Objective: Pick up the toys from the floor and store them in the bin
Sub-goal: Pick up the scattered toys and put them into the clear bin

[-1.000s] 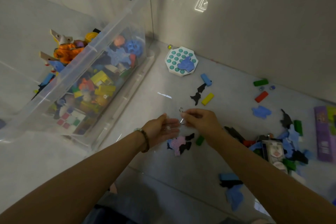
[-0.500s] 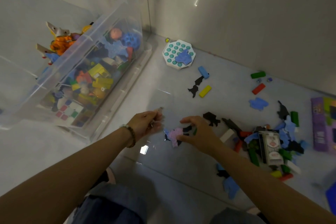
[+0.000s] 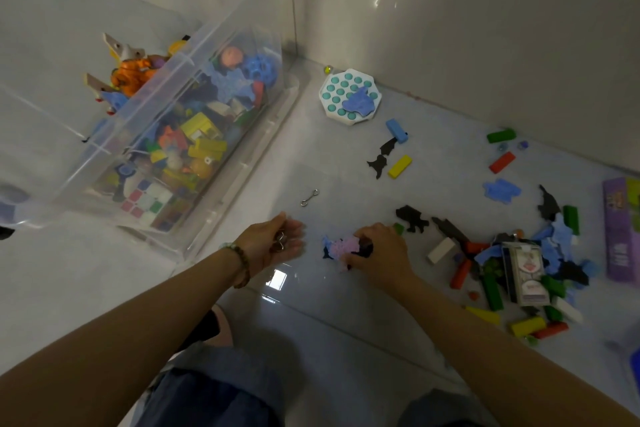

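**Floor toys and bin: head view**

Clear plastic storage bin (image 3: 225, 10), 10 o'clock, heaped with mixed toys. Left hand (image 3: 277, 241), centre, palm up, cradles small metal wire loops (image 3: 280, 242). Right hand (image 3: 379, 253), at its 3 o'clock, pinches pink flat foam piece (image 3: 341, 246) lying on dark ones. Silver wire hook (image 3: 309, 198) on grey tiled floor (image 3: 346, 322), 12 o'clock of left hand. White octagonal pop toy with teal bubbles (image 3: 337, 94), 1 o'clock. Scattered coloured blocks (image 3: 491, 288), 3 o'clock.

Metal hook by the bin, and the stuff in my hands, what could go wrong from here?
The metal hook is small and dull, so it could easily be missed. The metal rings sit loose in the left hand and could slip out. The right hand grips several foam pieces; one may drop.
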Available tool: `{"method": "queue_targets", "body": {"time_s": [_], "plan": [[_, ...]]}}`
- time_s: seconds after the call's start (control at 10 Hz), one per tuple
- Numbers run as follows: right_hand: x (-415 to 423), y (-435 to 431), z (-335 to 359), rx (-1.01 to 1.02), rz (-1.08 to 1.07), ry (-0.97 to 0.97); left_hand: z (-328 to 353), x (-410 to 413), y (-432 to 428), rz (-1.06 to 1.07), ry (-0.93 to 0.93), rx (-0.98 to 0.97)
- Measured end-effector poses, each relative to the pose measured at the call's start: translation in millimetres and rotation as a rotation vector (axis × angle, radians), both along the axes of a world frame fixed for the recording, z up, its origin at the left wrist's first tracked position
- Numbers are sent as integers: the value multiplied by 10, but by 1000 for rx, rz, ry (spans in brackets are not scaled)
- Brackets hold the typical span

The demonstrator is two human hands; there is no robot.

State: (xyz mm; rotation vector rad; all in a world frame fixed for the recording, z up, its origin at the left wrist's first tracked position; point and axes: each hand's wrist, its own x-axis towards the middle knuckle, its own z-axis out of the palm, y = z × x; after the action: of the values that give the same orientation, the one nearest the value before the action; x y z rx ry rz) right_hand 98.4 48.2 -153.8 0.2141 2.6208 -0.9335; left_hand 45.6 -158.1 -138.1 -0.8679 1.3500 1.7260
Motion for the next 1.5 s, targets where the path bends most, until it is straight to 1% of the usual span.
{"method": "queue_targets", "body": {"time_s": [0.1, 0.2, 0.3, 0.4, 0.5, 0.6, 0.7, 0.8, 1.0, 1.3, 1.5], "plan": [[-57, 31, 115, -150, -116, -45, -1, 36, 18, 17, -36, 55], [-144, -9, 259, -429, -261, -130, -51, 11, 118, -48, -22, 40], [-256, -204, 393, -538, -168, -155, 68, 111, 95, -223, 335, 851], [-380, -288, 376, -501, -181, -69, -10, -115, 68, 7, 114, 25], [-492, -236, 260, -484, -293, -28, -45, -90, -73, -156, 192, -119], [-598, -280, 146, -437, -234, -34, -163, -153, -182, -157, 299, -186], [-715, -389, 71, -416, -251, -30, -159, -171, -295, -224, 375, -291], [-808, -440, 7, -372, -248, -19, -193, -143, -314, -257, 377, -319], [-894, -394, -45, -226, -149, 9, -223, -160, -380, -183, 313, -232], [-917, -393, -109, -198, -64, 53, -293, -197, -520, -123, 209, -167], [-863, -379, -73, -150, -29, 9, -250, -200, -537, -121, 170, -124]]}}
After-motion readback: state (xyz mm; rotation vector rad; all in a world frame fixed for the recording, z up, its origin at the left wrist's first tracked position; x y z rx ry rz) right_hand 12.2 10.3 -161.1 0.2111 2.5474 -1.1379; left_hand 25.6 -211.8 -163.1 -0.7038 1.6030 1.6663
